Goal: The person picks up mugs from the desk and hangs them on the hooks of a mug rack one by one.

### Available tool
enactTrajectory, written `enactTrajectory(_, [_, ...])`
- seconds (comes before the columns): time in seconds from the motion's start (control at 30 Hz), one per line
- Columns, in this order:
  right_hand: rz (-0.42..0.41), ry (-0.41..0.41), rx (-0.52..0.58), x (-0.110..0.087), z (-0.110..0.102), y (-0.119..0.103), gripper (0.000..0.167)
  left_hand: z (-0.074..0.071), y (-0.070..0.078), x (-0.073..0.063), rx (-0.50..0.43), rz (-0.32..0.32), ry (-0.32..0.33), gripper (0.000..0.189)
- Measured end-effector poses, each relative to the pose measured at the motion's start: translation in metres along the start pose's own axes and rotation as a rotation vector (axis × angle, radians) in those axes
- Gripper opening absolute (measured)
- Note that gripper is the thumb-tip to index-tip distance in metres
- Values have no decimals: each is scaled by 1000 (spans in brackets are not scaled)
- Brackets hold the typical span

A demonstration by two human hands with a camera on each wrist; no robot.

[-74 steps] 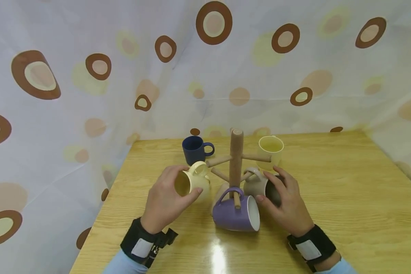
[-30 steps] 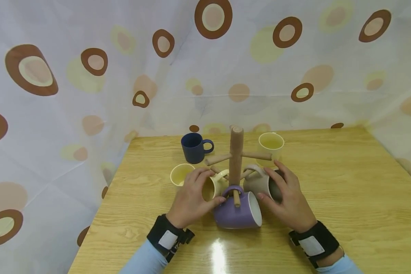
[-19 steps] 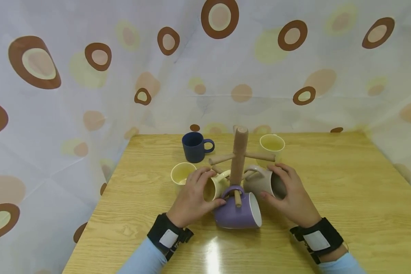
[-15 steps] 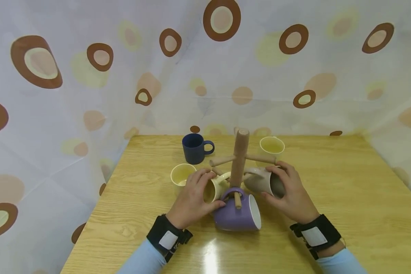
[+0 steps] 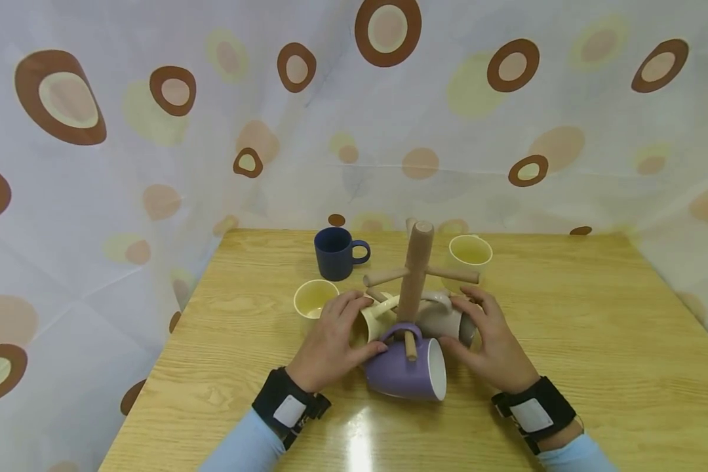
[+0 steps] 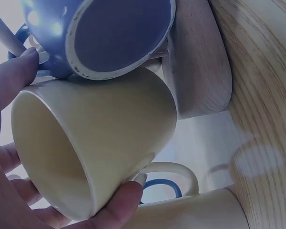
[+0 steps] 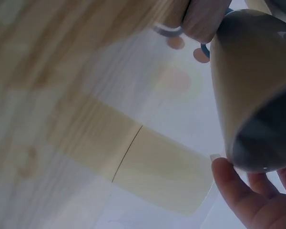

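A wooden mug tree (image 5: 415,272) stands mid-table, its post leaning slightly right in the head view. My left hand (image 5: 330,344) grips a cream mug (image 5: 380,321) at its rim, the mug on its side with its handle up by the post. In the left wrist view this cream mug (image 6: 119,124) lies right against the purple mug (image 6: 117,40). Opposite, my right hand (image 5: 495,351) holds a grey mug (image 5: 439,322) round its mouth, handle toward the post. On the front peg hangs the purple mug (image 5: 398,375), mouth facing right. Both upper pegs seen at the sides are bare.
A navy mug (image 5: 333,255) stands upright behind the tree to the left. One yellow mug (image 5: 314,303) is just beyond my left hand; another yellow mug (image 5: 471,252) stands at the back right. A dotted curtain (image 5: 307,137) borders the wooden table (image 5: 602,341).
My left hand has brought the cream mug rightward to the tree, uncovering the yellow mug behind. The grey mug has shifted slightly left with my right hand, and the post leans more to the right.
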State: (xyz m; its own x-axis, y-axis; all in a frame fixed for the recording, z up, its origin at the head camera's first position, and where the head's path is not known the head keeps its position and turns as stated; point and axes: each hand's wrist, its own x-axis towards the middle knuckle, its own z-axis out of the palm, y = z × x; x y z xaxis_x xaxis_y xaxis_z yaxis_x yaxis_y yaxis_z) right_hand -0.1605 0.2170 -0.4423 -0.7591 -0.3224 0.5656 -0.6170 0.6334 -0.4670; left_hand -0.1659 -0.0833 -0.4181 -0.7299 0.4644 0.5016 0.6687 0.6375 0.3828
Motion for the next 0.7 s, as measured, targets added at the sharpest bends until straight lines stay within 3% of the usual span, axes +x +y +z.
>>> enactTrajectory(0.33, [-20, -24, -36, 2, -6, -5, 64, -4, 0, 2, -6, 1, -14, 66])
enactTrajectory(0.47, [-14, -6, -40, 8, -17, 3, 53, -6, 2, 0, 2, -3, -29, 66])
enactTrajectory(0.6, [-25, 60, -111, 30, -34, 20, 35, -5, 2, -2, 0, -10, -34, 65])
enactTrajectory(0.7, [21, 42, -203, 56, -47, 34, 31, -4, 2, -4, -3, -22, -41, 66])
